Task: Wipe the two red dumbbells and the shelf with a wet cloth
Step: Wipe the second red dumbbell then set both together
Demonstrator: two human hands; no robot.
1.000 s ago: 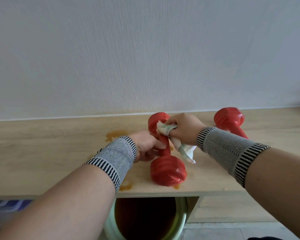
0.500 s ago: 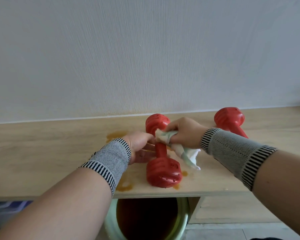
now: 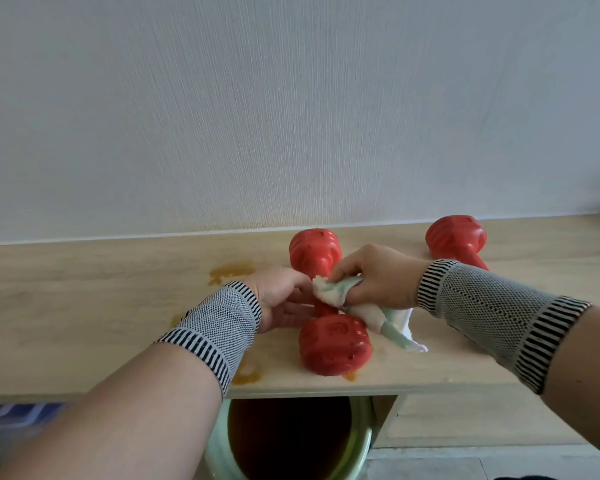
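Observation:
A red dumbbell (image 3: 331,344) lies on the light wooden shelf (image 3: 84,306), pointing away from me. My left hand (image 3: 281,299) rests against the left side of its handle, fingers partly hidden behind it. My right hand (image 3: 374,282) grips a white and pale green cloth (image 3: 371,315) and presses it on the handle from the right. The cloth's loose end trails onto the shelf. The second red dumbbell (image 3: 456,239) lies further right near the wall, its near end hidden by my right wrist.
Orange-brown spill patches mark the shelf: one (image 3: 229,270) left of the far dumbbell head, others (image 3: 248,374) at the front edge. A pale green round bin (image 3: 359,448) stands below the shelf. A white wall (image 3: 291,116) rises right behind.
The cloth in my right hand has slid down from the far head onto the handle. The dumbbell has shifted slightly left, and my left hand has drawn back a little along it.

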